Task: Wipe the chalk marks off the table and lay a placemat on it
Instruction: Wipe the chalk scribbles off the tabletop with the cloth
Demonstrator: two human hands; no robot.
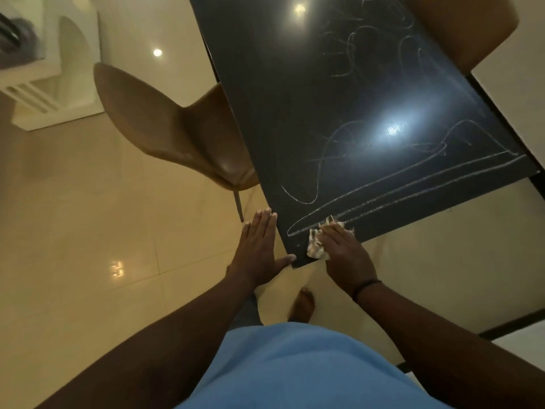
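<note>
At the table's (339, 119) near corner, my right hand (343, 252) presses flat on the cloth (314, 247), soft and light, best held bunched, while my left hand (259, 246) rests open on the edge.

1. Table (339, 119): far end cut off by top edge.
2. Cloth (315, 246): largely hidden under right hand (343, 252).
3. Right-side chair (472, 31): mostly out of frame.
4. Top-left objects: blurred, unidentifiable.
</note>
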